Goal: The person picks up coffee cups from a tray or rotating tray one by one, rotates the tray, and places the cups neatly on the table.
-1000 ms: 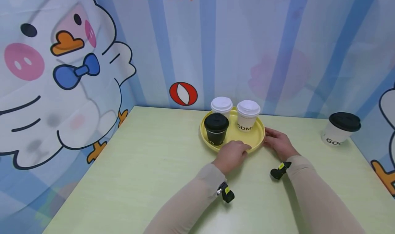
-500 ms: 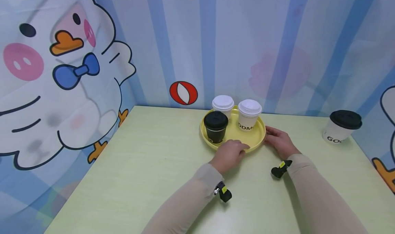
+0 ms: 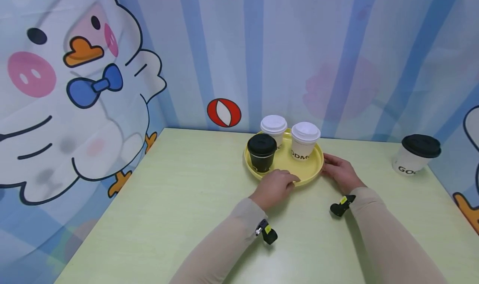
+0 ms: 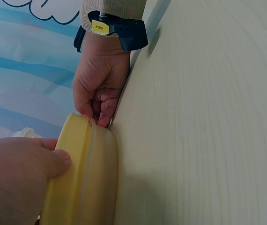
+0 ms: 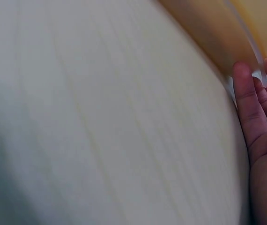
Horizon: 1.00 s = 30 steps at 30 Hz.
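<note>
A round yellow tray (image 3: 304,169) sits on the table with three lidded paper cups. One black cup (image 3: 262,157) stands at its left, a white-lidded cup (image 3: 274,126) at the back, and another white-lidded cup (image 3: 305,142) to the right. My left hand (image 3: 275,188) grips the near rim; in the left wrist view its thumb lies against the tray's outer wall. At the right edge, my right hand (image 3: 340,174) pinches the rim between thumb and fingers, with one finger under the tray wall in the right wrist view (image 5: 264,150). Some fingertips are hidden.
A larger white cup with a black lid (image 3: 416,155) stands near the table's right edge. Behind and at both sides of the table (image 3: 157,209) hangs a cloth backdrop (image 3: 280,59) with a printed duck.
The tray has turned slightly clockwise. Its black cup shifted back a little and the rear white-lidded cup moved right, while my left hand slid left with the near rim.
</note>
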{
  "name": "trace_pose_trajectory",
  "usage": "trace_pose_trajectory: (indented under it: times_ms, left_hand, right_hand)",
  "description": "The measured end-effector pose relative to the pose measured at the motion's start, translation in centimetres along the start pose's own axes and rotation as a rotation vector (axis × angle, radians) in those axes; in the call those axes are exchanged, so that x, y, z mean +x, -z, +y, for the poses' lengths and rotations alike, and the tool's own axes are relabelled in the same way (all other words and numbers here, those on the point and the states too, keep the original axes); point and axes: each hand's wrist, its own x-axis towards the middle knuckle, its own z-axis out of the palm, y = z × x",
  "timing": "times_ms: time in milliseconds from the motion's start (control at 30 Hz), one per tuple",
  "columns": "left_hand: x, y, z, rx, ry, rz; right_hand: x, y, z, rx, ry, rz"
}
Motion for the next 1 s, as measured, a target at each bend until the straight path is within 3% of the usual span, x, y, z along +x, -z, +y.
trace_pose_trajectory:
  times_ms: [633,1000]
  left_hand:
    - [-0.7,0.9,-1.6,-0.025,-0.016,-0.055]
    - [-1.4,1.9,-2.4,-0.059,0.015,-0.103]
  right_hand:
    - [-0.1,-0.1,-0.1,-0.002,0.011,-0.005]
    - [0.0,-0.1,0.0,0.011,-0.004,-0.003]
